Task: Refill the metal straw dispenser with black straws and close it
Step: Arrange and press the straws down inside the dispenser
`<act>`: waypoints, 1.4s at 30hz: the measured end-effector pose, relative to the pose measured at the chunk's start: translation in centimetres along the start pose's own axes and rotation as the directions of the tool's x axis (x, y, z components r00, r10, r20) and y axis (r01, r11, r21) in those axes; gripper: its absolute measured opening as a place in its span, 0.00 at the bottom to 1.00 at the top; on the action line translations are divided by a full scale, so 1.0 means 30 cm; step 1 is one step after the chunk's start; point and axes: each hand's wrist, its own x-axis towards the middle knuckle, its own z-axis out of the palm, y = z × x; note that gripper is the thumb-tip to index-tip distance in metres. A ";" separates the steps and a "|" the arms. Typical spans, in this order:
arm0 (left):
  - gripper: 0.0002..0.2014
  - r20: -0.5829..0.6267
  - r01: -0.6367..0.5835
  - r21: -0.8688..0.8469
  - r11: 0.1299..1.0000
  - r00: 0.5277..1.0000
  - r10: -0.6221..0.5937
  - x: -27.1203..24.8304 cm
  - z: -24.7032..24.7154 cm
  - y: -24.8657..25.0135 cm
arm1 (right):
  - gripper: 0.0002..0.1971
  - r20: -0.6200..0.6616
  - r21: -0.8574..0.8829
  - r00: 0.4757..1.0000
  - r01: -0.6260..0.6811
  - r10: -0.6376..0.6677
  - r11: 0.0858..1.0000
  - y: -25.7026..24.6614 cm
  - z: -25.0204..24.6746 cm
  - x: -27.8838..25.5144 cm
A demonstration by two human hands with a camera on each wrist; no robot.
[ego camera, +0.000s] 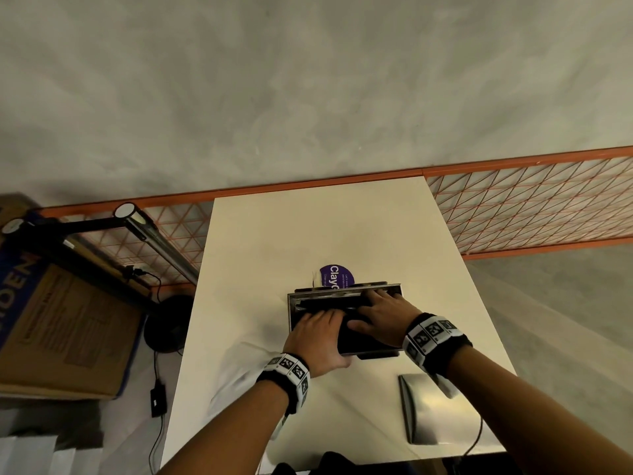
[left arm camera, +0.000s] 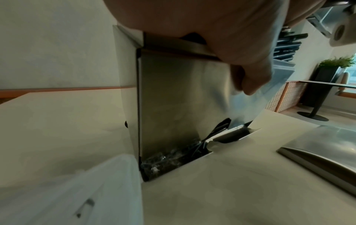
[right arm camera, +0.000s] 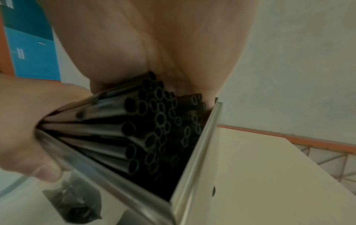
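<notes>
The metal straw dispenser (ego camera: 294, 308) stands open-topped in the middle of the white table (ego camera: 274, 241). A thick bundle of black straws (ego camera: 368, 339) lies across its opening, their open ends showing in the right wrist view (right arm camera: 154, 121). My left hand (ego camera: 320, 335) grips the bundle's left part, thumb on the near side over a clear film (left arm camera: 250, 100) against the dispenser's front wall (left arm camera: 173, 99). My right hand (ego camera: 380, 313) lies flat on the straws' right part, fingers stretched toward the far rim. The metal lid (ego camera: 423, 409) rests on the table, near right.
A purple round sticker (ego camera: 337, 275) lies just behind the dispenser. Crumpled clear plastic (ego camera: 239, 371) lies at the near left of the table. An orange mesh rail (ego camera: 531, 207) runs behind; a cardboard box (ego camera: 68, 323) and a lamp arm (ego camera: 157, 241) sit to the left.
</notes>
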 end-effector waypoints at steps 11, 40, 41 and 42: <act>0.35 -0.006 -0.020 0.034 0.999 1.000 0.020 -0.039 0.022 0.010 | 0.36 0.153 0.017 0.983 -0.105 0.101 0.994 -0.047 -0.050 0.022; 0.56 -0.093 -0.038 -0.093 0.995 0.995 0.030 0.029 -0.001 -0.022 | 0.19 0.182 0.011 0.980 0.083 -0.083 0.997 0.031 -0.159 0.064; 0.56 -0.095 -0.038 -0.110 0.993 0.995 0.027 0.030 -0.005 -0.023 | 0.19 0.167 0.011 0.981 0.094 -0.094 0.996 0.034 -0.163 0.062; 0.55 -0.104 -0.038 -0.125 0.991 0.994 0.025 0.032 -0.008 -0.023 | 0.20 0.152 0.008 0.983 0.102 -0.102 0.995 0.038 -0.164 0.060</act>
